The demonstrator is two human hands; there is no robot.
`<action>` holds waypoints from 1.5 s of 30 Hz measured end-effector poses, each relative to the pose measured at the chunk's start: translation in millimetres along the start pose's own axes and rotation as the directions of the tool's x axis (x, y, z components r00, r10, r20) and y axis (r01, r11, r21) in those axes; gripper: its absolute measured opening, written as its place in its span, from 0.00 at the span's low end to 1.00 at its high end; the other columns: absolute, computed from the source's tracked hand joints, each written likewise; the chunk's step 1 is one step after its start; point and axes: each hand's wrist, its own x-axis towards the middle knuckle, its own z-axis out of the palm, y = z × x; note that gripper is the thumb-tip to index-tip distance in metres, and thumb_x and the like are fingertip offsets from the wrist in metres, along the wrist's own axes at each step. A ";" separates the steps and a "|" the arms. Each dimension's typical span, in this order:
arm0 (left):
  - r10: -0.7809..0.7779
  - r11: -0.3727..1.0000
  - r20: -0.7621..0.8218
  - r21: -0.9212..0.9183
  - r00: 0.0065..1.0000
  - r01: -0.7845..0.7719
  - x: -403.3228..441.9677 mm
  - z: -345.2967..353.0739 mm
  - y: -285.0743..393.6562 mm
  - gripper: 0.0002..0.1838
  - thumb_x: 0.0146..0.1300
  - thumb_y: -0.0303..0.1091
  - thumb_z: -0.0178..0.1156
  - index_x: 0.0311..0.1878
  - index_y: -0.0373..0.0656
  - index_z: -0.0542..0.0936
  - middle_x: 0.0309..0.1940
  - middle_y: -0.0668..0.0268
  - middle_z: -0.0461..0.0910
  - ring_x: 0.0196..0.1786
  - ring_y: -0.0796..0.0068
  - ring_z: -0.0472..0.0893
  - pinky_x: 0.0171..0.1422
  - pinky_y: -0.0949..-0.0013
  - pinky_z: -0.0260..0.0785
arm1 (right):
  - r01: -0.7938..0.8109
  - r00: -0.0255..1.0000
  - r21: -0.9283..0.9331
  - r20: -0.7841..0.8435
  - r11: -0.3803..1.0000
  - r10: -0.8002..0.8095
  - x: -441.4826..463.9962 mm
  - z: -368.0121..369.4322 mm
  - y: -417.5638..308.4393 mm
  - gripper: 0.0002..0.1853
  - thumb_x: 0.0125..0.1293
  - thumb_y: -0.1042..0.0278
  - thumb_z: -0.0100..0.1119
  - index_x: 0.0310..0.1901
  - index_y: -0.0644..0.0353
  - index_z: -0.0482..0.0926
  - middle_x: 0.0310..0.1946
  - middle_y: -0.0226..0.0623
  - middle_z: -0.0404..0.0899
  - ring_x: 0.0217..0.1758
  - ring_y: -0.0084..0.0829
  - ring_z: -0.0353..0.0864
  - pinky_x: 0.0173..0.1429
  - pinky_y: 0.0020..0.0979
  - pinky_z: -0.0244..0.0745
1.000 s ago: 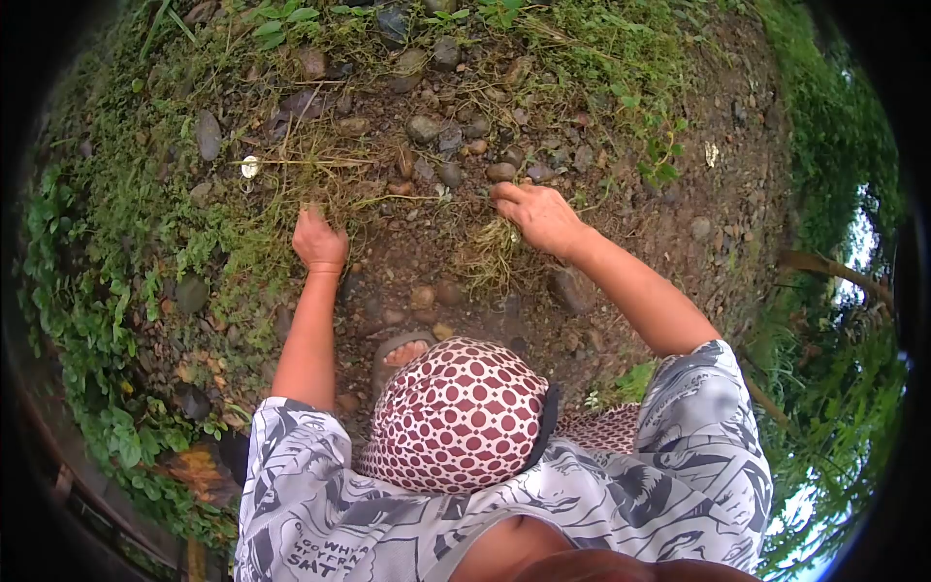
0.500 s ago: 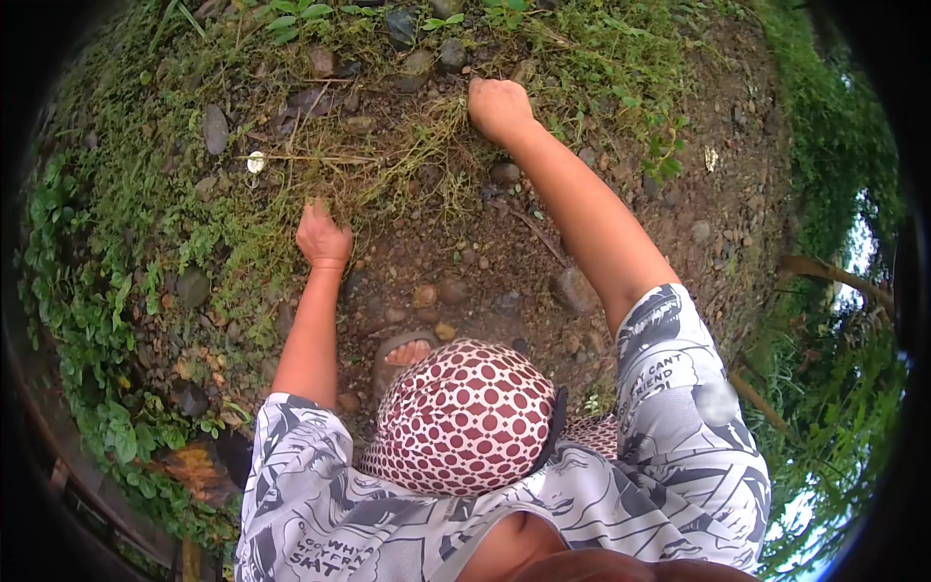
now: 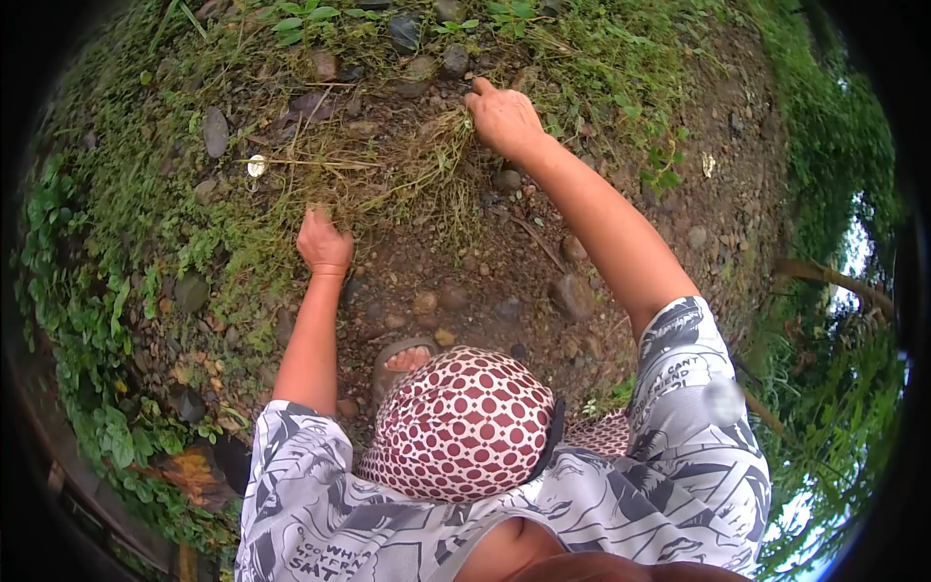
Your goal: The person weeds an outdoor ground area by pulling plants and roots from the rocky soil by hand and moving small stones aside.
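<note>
So the right hand [image 3: 503, 118] has gone up to 12 o'clock since a second ago, closed on stringy weeds [image 3: 450, 175] trailing toward 7. Left hand [image 3: 324, 242]'s barely budged at 10 (can't tell its grip, sorry).

Foot [image 3: 407, 359] on ground [image 3: 412, 257] just left of knee [image 3: 465, 422], loose weeds [image 3: 436, 184] ahead, disc [image 3: 256, 166] to their left, oblong stone [image 3: 215, 132] beyond disc and farther left, leafy plants [image 3: 107, 427] far left, trees [image 3: 834, 388] far right.
</note>
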 end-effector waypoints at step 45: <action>-0.037 0.992 0.109 0.124 0.993 0.023 -3.2 4.0 -7.2 0.31 0.39 0.31 0.69 0.51 0.35 0.73 0.38 0.50 0.75 0.40 0.47 0.76 0.44 0.52 0.71 | -0.450 0.893 -0.009 -0.027 0.893 0.450 -39.2 40.5 57.0 0.21 0.65 0.70 0.41 0.59 0.63 0.66 0.47 0.51 0.74 0.45 0.48 0.80 0.49 0.45 0.75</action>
